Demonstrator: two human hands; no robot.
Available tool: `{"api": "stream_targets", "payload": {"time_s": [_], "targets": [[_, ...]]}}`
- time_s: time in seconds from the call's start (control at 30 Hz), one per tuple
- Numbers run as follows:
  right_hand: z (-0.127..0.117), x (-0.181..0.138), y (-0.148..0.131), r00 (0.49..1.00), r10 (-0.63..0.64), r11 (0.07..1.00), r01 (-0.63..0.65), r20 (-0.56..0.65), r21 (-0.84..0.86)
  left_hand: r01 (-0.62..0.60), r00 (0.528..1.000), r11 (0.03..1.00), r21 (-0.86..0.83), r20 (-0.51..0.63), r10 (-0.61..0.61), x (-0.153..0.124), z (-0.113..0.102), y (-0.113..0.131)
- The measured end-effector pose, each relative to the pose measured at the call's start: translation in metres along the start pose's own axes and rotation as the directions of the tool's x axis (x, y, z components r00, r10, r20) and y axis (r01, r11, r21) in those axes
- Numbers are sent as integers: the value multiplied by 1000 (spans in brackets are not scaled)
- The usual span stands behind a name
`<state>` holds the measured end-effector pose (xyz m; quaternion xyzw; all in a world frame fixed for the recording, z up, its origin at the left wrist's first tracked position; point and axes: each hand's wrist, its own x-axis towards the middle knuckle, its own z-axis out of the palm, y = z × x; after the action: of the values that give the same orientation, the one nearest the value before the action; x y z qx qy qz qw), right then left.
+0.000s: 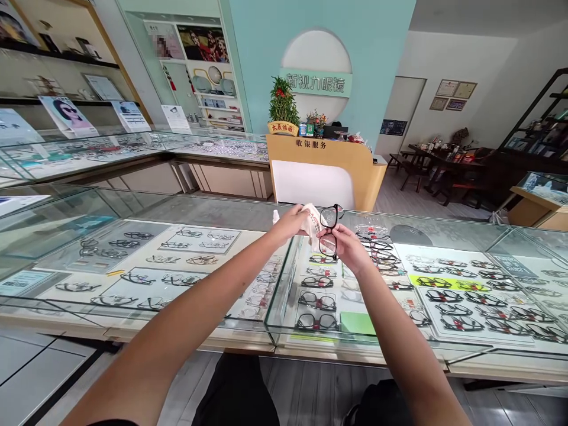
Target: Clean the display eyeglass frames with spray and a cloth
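Observation:
Out over the glass display case, my right hand [348, 245] pinches a pair of dark-rimmed eyeglasses [329, 235] near the bridge. The glasses are turned on end, one lens above the other. Just to their left, my left hand [290, 225] is closed on a pale cleaning cloth [312, 222] with reddish print. The cloth reaches the left edge of the frame; whether it touches a lens I cannot tell. My left fingertips are partly hidden behind the cloth.
Below my hands the glass display case [275, 334] holds rows of eyeglasses [317, 300] and a green card [358, 323]. Beyond it stands a wooden counter [370, 177] with a potted plant [284, 103]. More glass cases [213, 145] line the left wall.

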<state>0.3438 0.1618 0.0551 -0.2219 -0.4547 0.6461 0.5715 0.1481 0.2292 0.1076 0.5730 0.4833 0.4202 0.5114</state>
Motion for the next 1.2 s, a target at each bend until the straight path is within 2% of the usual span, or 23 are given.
{"api": "stream_targets", "payload": {"time_s": [0.1,0.23,0.43,0.53,0.7,0.8,0.87,0.93,1.2], "targets": [[-1,2,3,1000,9,1000,-9,-28,15,-78,997,996,-41,-21,77,-2,5,2],[-3,6,6,997,11,1000,-10,-72,22,-131,990,983,-128,34,136,-6,14,0],[-5,8,5,995,-18,999,21,-98,27,-152,980,911,-384,64,190,-5,28,-11],[-5,7,6,995,-24,1000,25,-94,16,-154,979,919,-364,70,192,-1,35,-19],[-5,7,6,996,-2,1000,2,-90,-7,-184,981,910,-371,-15,192,7,41,-27],[-3,6,4,997,15,999,-17,-72,-31,-77,985,918,-389,111,130,7,34,-29],[-2,6,4,998,25,999,-27,-54,-39,-5,967,939,-345,238,93,4,27,-29],[-1,5,4,998,37,998,-39,-41,-45,30,945,950,-309,319,74,1,23,-30],[-7,7,16,985,166,985,-163,-50,64,52,915,882,-468,376,146,-5,28,-40]]}}
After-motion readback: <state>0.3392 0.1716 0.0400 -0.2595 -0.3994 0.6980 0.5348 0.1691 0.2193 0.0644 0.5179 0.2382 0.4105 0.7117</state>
